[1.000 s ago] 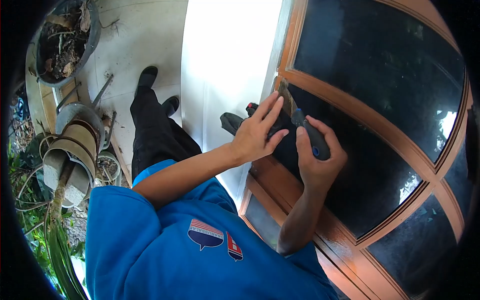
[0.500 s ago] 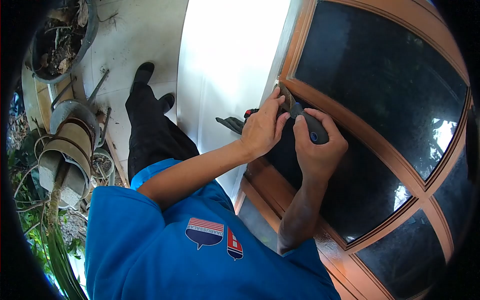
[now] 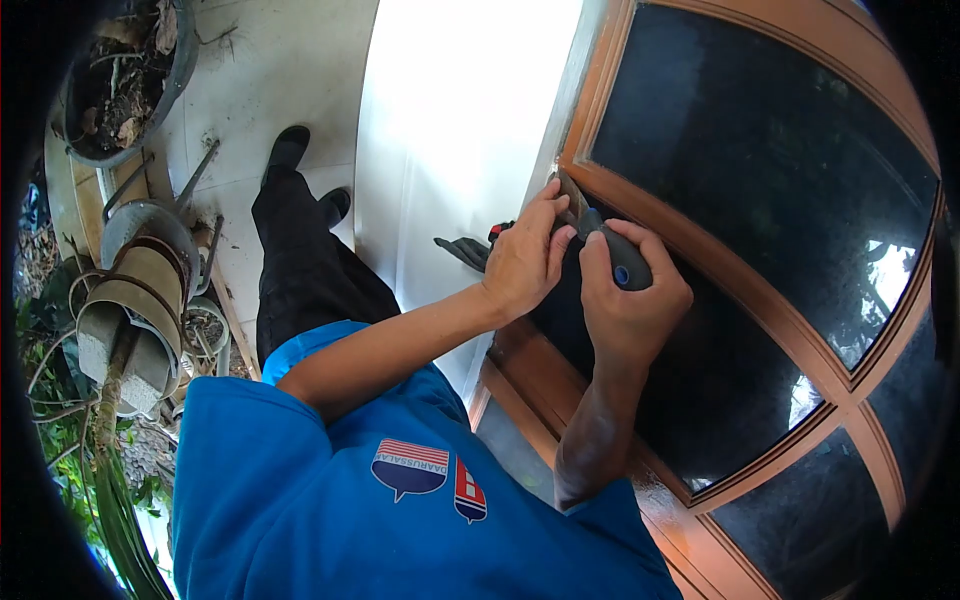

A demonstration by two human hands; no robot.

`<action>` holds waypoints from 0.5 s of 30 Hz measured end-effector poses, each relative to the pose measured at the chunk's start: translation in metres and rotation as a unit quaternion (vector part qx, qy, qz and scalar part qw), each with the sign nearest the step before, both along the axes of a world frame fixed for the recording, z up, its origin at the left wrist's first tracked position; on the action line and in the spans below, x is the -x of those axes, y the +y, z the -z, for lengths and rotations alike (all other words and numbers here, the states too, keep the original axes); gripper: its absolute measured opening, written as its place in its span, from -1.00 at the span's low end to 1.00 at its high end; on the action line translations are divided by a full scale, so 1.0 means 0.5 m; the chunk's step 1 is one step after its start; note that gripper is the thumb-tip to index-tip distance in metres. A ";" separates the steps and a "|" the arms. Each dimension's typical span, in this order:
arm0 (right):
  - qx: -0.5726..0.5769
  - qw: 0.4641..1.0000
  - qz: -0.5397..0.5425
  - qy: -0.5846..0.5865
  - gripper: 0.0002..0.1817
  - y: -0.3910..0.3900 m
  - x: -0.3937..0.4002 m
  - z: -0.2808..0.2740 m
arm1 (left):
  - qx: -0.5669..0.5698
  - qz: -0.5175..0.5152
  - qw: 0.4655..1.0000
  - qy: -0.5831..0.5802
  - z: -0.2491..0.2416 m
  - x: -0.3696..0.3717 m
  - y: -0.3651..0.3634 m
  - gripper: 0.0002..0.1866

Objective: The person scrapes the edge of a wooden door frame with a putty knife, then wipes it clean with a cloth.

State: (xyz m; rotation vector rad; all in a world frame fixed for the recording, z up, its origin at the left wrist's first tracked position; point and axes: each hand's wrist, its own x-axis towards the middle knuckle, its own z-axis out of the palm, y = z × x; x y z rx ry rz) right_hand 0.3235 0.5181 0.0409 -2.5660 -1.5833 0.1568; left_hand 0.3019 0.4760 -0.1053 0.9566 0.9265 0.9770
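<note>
My right hand [image 3: 638, 285] is closed round the dark grey handle [image 3: 628, 258] of a putty knife, which has blue details. The knife's flat, brownish blade [image 3: 572, 195] points up and away, its tip against the corner of the orange-brown window frame [image 3: 690, 222]. My left hand [image 3: 522, 262] is at the blade, fingertips pressed along its left side and thumb near the handle. The blade is partly hidden by those fingers.
Dark glass panes [image 3: 760, 170] fill the right side. A bright white panel [image 3: 440, 130] stands left of the frame. Beyond my left hand are a dark grey glove-like thing [image 3: 461, 251] and something red and black. Plant pots [image 3: 140, 290] and a soil-filled pot [image 3: 178, 60] stand left.
My right hand and the knife handle have shifted slightly left. The handle has turned a little. My left hand stays nearly in place at the blade.
</note>
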 end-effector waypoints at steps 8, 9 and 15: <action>-0.016 0.999 -0.028 0.011 -0.81 0.004 -0.003 0.019 | 0.023 -0.013 1.000 -0.013 0.000 -0.006 -0.006 -0.67; -0.017 0.999 -0.029 0.013 -0.81 0.000 -0.005 0.022 | 0.015 -0.020 1.000 -0.009 0.007 -0.012 -0.011 -0.67; -0.012 0.999 -0.032 0.002 -0.80 0.003 0.002 0.003 | 0.012 -0.019 0.999 -0.034 0.011 -0.008 -0.002 -0.65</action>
